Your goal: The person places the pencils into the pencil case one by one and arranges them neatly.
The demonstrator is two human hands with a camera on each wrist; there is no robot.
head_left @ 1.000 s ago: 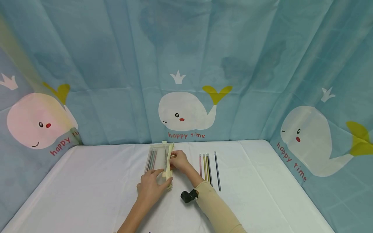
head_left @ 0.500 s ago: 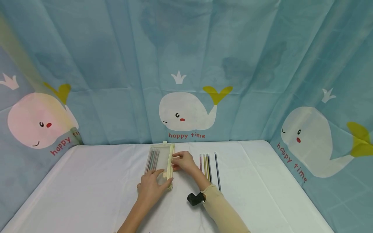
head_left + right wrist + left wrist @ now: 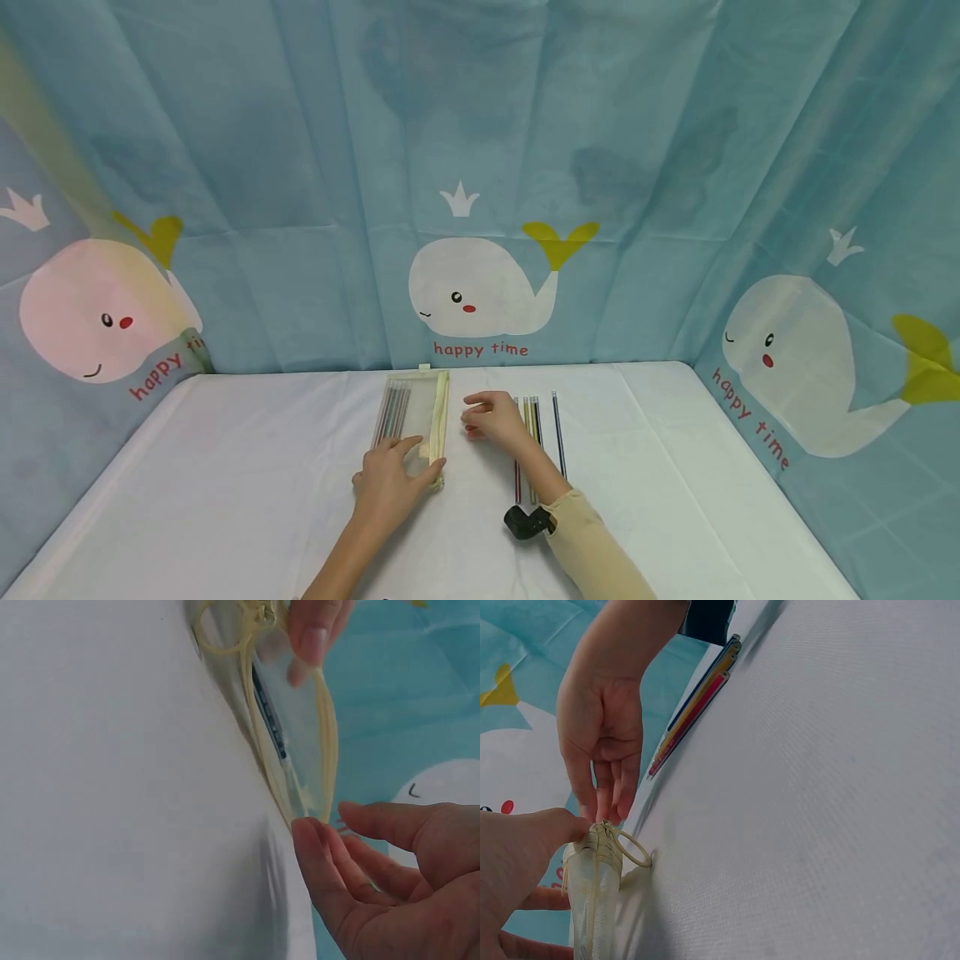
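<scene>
A see-through pencil case (image 3: 422, 404) with a pale yellow zipper edge lies on the white table, several pencils (image 3: 392, 408) visible inside along its left part. My left hand (image 3: 386, 471) grips its near end, thumb by the zipper side and fingers on the other face. The right wrist view looks into the parted mouth, where a dark pencil (image 3: 270, 716) lies within. Just right of the case, apart from it in the head view, my right hand (image 3: 495, 417) has loosely bent fingers and holds nothing. A yellow ring (image 3: 637, 851) hangs from the case's near end.
Several loose pencils (image 3: 517, 483) lie partly behind my right hand and forearm, with a dark blue pencil (image 3: 560, 433) a little apart on their right. A blue whale-print curtain (image 3: 480, 292) borders the white tabletop (image 3: 675, 483) at the back and sides.
My right hand has drawn out of the pencil case's mouth and moved right, away from it. The pencils inside show more plainly spread. My left hand stays on the case.
</scene>
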